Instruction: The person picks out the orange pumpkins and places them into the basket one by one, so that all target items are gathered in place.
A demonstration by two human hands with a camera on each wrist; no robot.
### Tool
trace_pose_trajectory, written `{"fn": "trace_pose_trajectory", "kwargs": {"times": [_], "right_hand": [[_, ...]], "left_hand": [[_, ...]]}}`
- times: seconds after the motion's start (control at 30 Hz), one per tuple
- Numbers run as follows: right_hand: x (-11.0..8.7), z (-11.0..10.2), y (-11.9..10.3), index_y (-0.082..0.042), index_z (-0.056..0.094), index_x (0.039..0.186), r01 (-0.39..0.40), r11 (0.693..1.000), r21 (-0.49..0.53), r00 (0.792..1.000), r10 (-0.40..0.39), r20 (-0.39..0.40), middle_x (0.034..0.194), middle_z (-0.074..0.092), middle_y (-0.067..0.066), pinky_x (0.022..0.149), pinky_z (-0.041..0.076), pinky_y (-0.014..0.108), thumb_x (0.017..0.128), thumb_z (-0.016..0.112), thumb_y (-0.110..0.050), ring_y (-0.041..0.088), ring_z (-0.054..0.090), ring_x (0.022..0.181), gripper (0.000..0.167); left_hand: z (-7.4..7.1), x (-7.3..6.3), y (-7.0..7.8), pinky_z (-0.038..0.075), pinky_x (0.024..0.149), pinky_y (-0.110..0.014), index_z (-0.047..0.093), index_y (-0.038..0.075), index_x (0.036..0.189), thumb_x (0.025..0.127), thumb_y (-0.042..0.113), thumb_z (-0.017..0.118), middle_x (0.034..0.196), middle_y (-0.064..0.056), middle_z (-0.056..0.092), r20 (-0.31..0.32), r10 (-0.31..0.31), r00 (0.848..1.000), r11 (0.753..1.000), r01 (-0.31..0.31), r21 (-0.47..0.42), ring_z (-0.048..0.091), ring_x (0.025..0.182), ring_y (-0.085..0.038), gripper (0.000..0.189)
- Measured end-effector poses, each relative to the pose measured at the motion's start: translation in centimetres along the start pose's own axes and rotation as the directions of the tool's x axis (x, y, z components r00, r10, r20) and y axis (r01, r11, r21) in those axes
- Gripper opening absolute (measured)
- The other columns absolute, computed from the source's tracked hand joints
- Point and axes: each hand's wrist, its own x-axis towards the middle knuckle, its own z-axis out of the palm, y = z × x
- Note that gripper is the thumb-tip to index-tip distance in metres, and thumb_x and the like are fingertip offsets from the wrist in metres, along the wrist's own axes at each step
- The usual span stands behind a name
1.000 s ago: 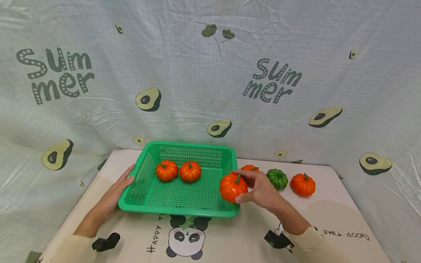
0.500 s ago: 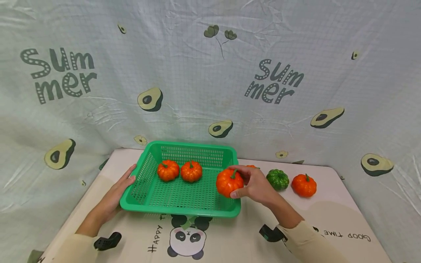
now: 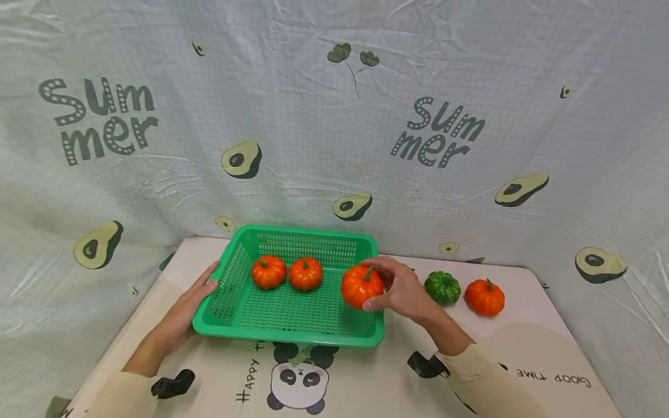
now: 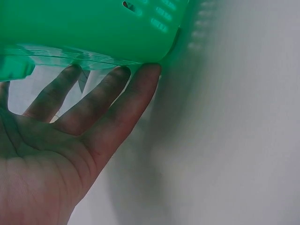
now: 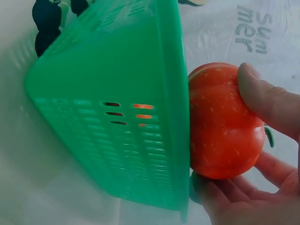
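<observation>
My right hand [image 3: 405,291] grips an orange pumpkin [image 3: 358,287] with a green stem, thumb on the near side and fingers behind. It is over the right end of a green plastic basket [image 3: 287,338]. In the right wrist view the pumpkin [image 5: 225,124] shows just past the basket's rim [image 5: 174,93]. My left hand [image 3: 183,310] lies along the basket's left side; the left wrist view shows its straight fingertips [image 4: 147,72] against the green wall. Two orange pumpkins [image 3: 269,272] [image 3: 305,273] sit inside, toward the back left.
Right of the basket stand a green pumpkin [image 3: 442,288] and an orange pumpkin [image 3: 485,297]. Another orange one lies mostly hidden behind my right hand. A printed cloth [image 3: 313,174] hangs behind the table [image 3: 522,325], with side cloths at left and right.
My right hand has carried the orange pumpkin left and slightly farther back, over the basket's right end. The left hand stays at the basket's side; the view has shifted slightly.
</observation>
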Motion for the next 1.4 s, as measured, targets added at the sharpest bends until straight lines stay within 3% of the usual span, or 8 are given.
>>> {"fn": "trace_pose_trajectory", "kwargs": {"times": [0.43,0.8,1.07,1.4], "right_hand": [[1.1,0.5,0.3,-0.006,0.050,0.148,-0.036,0.996,0.080,0.998,0.041,-0.057,0.152,0.052,0.018,0.105,0.054,0.052,0.075,0.092,-0.003,0.041,0.058,0.132,0.084],[2.0,0.7,0.7,-0.004,0.050,0.147,0.002,1.000,-0.027,0.996,-0.004,-0.089,0.151,0.055,0.020,0.107,0.052,0.053,0.078,0.092,-0.009,0.041,0.059,0.133,0.081],[2.6,1.1,1.0,-0.003,0.050,0.149,0.071,0.995,-0.071,0.995,-0.075,-0.059,0.152,0.054,0.022,0.106,0.052,0.056,0.079,0.091,-0.011,0.043,0.060,0.130,0.081],[3.6,1.1,1.4,-0.004,0.058,0.141,0.091,0.987,-0.133,0.993,-0.099,-0.057,0.140,0.062,0.020,0.100,0.056,0.053,0.080,0.091,-0.017,0.038,0.065,0.119,0.071]], "left_hand": [[0.1,0.0,0.0,0.012,0.123,-0.071,-0.007,0.031,0.168,0.111,0.057,0.033,0.177,-0.009,-0.013,0.001,0.003,1.000,1.000,-0.003,-0.005,-0.001,0.160,-0.045,0.074],[0.2,0.0,-0.1,0.010,0.122,-0.073,-0.009,0.030,0.168,0.112,0.053,0.032,0.177,-0.010,-0.012,0.010,0.013,1.000,1.000,-0.013,0.007,-0.001,0.161,-0.046,0.072],[0.2,-0.3,0.0,0.017,0.121,-0.071,-0.009,0.030,0.168,0.113,0.053,0.031,0.177,-0.011,-0.012,0.009,0.013,1.000,1.000,-0.013,0.005,0.003,0.159,-0.046,0.072],[0.1,-0.3,0.1,0.024,0.119,-0.066,-0.008,0.032,0.168,0.112,0.056,0.031,0.177,-0.012,-0.010,0.010,0.005,1.000,1.000,-0.005,0.015,0.009,0.157,-0.046,0.073]]}}
